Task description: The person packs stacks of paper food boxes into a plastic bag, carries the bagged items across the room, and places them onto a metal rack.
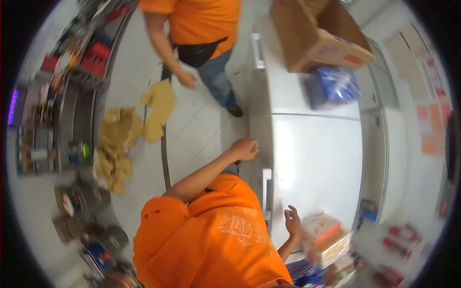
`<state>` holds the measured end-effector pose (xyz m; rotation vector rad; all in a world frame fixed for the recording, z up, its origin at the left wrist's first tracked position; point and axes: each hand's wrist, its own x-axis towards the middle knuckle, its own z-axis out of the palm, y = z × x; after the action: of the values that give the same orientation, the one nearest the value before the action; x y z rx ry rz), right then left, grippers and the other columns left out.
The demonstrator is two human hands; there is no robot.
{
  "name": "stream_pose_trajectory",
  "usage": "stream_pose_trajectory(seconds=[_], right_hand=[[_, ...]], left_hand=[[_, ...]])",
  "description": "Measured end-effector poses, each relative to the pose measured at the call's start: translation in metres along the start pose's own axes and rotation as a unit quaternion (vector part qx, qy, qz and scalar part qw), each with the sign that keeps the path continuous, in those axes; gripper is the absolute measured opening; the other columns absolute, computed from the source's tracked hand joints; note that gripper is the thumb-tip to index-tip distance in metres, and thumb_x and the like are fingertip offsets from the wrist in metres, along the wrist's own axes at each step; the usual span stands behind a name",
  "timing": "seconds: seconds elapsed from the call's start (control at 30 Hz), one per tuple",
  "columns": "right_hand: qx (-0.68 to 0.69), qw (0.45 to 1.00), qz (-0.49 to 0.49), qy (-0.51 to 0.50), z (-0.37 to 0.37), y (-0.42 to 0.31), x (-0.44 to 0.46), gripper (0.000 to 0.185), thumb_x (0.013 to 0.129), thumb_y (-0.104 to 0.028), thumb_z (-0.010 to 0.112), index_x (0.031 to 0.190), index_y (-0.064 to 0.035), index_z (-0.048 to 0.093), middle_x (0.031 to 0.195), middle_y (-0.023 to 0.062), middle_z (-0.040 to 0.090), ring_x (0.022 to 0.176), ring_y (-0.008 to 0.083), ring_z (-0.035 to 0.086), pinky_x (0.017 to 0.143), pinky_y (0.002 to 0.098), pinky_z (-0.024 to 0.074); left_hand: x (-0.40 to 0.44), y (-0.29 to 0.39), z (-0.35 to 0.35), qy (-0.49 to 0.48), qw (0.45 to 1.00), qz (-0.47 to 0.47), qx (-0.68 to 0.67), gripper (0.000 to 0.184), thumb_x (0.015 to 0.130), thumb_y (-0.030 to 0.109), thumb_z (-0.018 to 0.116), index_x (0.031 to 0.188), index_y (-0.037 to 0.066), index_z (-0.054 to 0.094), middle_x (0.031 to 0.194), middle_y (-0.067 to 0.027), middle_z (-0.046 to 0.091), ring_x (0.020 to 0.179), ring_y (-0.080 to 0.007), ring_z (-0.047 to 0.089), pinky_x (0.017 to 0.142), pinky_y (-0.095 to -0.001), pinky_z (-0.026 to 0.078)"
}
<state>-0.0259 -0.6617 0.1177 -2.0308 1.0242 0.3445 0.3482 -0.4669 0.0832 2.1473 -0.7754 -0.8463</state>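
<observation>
My left hand [245, 149] hangs in front of my waist with its fingers curled in. Nothing shows sticking out of it. Close by is the side of a long white-topped cabinet [317, 158] with pale handles [267, 189]. My right hand [292, 221] is raised over the cabinet's near end, fingers apart and nothing in them. Just to its right stands a small open carton [326, 245] with red and white on it; whether the hand touches it I cannot tell.
A large open cardboard box [331, 50] and a blue plastic-wrapped pack [337, 85] sit on the cabinet's far end. Across the aisle stands a co-worker in an orange shirt [201, 21]. Flattened brown cardboard [117, 129] lies on the floor. Stocked shelves [72, 110] line the left.
</observation>
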Motion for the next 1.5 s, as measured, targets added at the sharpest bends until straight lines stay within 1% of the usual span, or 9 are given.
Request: stream_pose_trajectory(seconds=[0.1,0.23,0.4,0.7,0.9,1.1,1.3,1.4,1.5], right_hand=[[0.022,0.999,-0.020,0.039,0.033,0.037,-0.024,0.039,0.094,-0.032,0.060,0.126,-0.0099,0.055,0.095,0.0146,0.071,0.094,0.0258,0.068,0.084,0.0377,0.0509],[0.053,0.995,0.081,-0.010,0.085,0.063,-0.062,0.046,0.091,-0.036,0.062,0.127,-0.0089,0.054,0.110,0.0185,0.067,0.104,0.0326,0.065,0.087,0.0404,0.0505],[0.090,0.993,0.068,-0.025,0.147,0.108,-0.102,0.049,0.091,-0.040,0.060,0.126,-0.0069,0.054,0.109,0.0191,0.065,0.098,0.0355,0.063,0.084,0.0412,0.0491],[0.187,0.956,0.204,0.101,0.172,0.124,-0.173,0.047,0.089,-0.039,0.060,0.124,-0.0088,0.057,0.116,0.0198,0.063,0.110,0.0373,0.059,0.093,0.0433,0.0463],[0.201,0.940,0.218,0.169,0.207,0.115,-0.206,0.044,0.090,-0.038,0.059,0.122,-0.0074,0.057,0.109,0.0201,0.065,0.103,0.0364,0.061,0.088,0.0426,0.0477],[0.234,0.943,0.181,0.153,0.266,0.079,-0.238,0.041,0.094,-0.037,0.057,0.122,-0.0061,0.055,0.104,0.0180,0.067,0.097,0.0338,0.063,0.084,0.0395,0.0494],[0.325,0.896,0.189,0.234,0.286,0.069,-0.322,0.037,0.095,-0.032,0.057,0.123,-0.0073,0.057,0.103,0.0105,0.068,0.096,0.0253,0.064,0.082,0.0356,0.0500],[0.494,0.782,0.240,0.294,0.260,0.096,-0.353,0.038,0.096,-0.036,0.055,0.122,-0.0091,0.059,0.101,0.0054,0.067,0.095,0.0182,0.063,0.081,0.0324,0.0496],[0.489,0.721,0.261,0.417,0.210,0.122,-0.362,0.040,0.097,-0.041,0.052,0.120,-0.0093,0.060,0.100,0.0039,0.065,0.089,0.0134,0.061,0.078,0.0281,0.0481]], left_hand=[[-0.038,-0.009,0.030,-0.056,0.998,0.024,-0.015,0.023,0.088,0.026,0.061,0.095,0.005,0.061,0.090,-0.0160,0.067,0.087,-0.0349,0.063,0.074,-0.0443,0.049],[-0.099,-0.045,0.064,-0.123,0.989,0.023,0.075,0.030,0.089,0.030,0.062,0.105,0.005,0.062,0.089,-0.0150,0.068,0.083,-0.0314,0.065,0.075,-0.0410,0.050],[-0.156,-0.044,0.078,-0.191,0.975,-0.031,0.109,0.035,0.089,0.032,0.063,0.110,0.005,0.062,0.088,-0.0125,0.067,0.081,-0.0254,0.065,0.076,-0.0357,0.051],[-0.128,-0.014,0.086,-0.280,0.943,0.053,0.171,0.031,0.093,0.031,0.060,0.112,0.007,0.061,0.091,-0.0084,0.064,0.079,-0.0194,0.061,0.073,-0.0327,0.049],[-0.128,0.020,0.072,-0.286,0.935,0.120,0.171,0.032,0.095,0.031,0.057,0.115,0.007,0.060,0.096,-0.0096,0.064,0.083,-0.0193,0.060,0.077,-0.0335,0.049],[-0.137,-0.034,0.069,-0.285,0.936,0.141,0.152,0.028,0.093,0.029,0.062,0.110,0.006,0.061,0.084,-0.0059,0.063,0.070,-0.0160,0.059,0.068,-0.0309,0.049],[-0.189,-0.052,0.108,-0.361,0.904,0.160,0.163,0.028,0.092,0.028,0.063,0.111,0.006,0.062,0.085,-0.0068,0.063,0.071,-0.0168,0.060,0.068,-0.0311,0.049],[-0.215,-0.030,0.126,-0.390,0.895,0.166,0.138,0.029,0.093,0.028,0.061,0.113,0.007,0.061,0.091,-0.0078,0.064,0.078,-0.0182,0.061,0.073,-0.0318,0.049],[-0.240,0.003,0.144,-0.393,0.897,0.177,0.103,0.029,0.095,0.028,0.059,0.115,0.007,0.061,0.097,-0.0080,0.065,0.085,-0.0190,0.061,0.078,-0.0321,0.048]])
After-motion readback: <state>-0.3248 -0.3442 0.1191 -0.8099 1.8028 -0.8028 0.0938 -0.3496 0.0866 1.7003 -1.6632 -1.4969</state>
